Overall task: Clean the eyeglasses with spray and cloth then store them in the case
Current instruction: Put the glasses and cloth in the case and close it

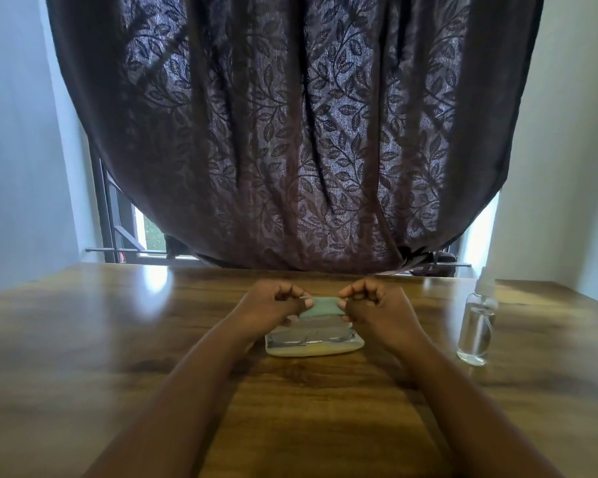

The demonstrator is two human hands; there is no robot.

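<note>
Both of your hands were raised just above the table (118, 339), the left hand (273, 305) and right hand (377, 305) each pinching one end of a small green cloth (320, 308) stretched between them. Directly beneath the cloth, the glasses (309, 336) lay in the open pale case (311, 350) at the table's centre, while the clear spray bottle (477, 322) stood upright, well apart on your right. You seemed to be at the storing step, folding the cloth; next it likely needed laying over the glasses before the case was closed.
</note>
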